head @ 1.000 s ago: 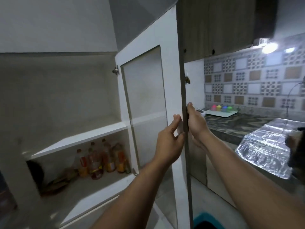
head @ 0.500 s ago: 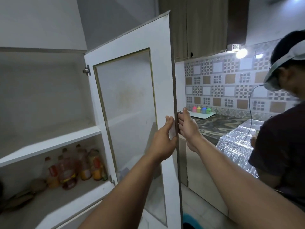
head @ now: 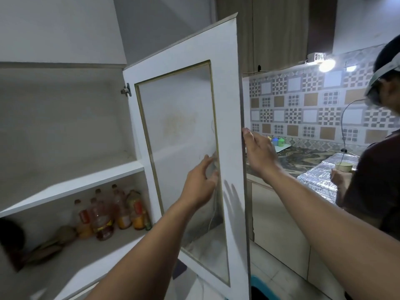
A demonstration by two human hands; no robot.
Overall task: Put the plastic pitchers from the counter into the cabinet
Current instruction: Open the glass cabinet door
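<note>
At the cabinet door (head: pixel 225 109) we rest our right hand (head: pixel 260 154) on its edge, left hand (head: pixel 200 187) loose against the pane; cabinet (head: pixel 71 187) open, no pitchers visible, possibly out of view.

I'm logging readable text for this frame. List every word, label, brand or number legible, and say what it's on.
None can be read.
Bottles on the lower cabinet shelf: red and yellow labels, too blurred.
Small white device beside the lamp: dark marks, too small.
Cabinet door: no print.
</note>
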